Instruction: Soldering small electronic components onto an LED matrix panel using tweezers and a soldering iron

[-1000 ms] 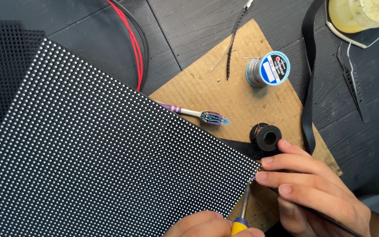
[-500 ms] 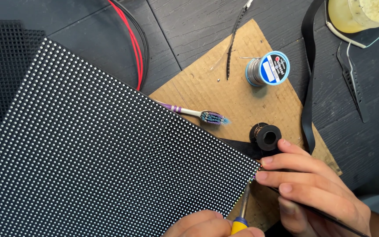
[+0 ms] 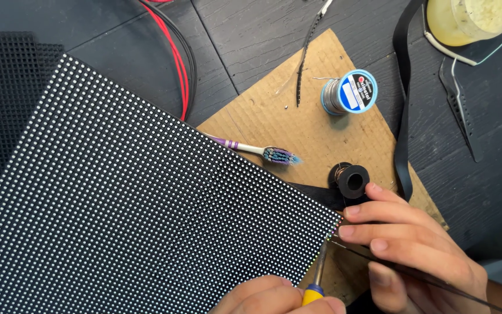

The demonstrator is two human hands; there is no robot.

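LED panel is the landmark: big black board w/ a grid of white dots, lying tilted across the dark table, its lower-right corner resting on a sheet of cardboard.

Left hand, just below that corner at the frame's bottom edge, has its fingers clamped round the yellow-handled soldering iron; the metal shaft points up to the corner.

Right hand, just right of the corner, has fingers together, thumb and fingers pinching a thin wire that runs from the corner out toward lower right.

Just above the right hand, off the panel's right edge: small black spool. Toothbrush lies on the cardboard w/ its handle tucked under the panel's upper-right edge. Solder reel sits farther up-right of the panel. Red and black cables curve past its top edge.
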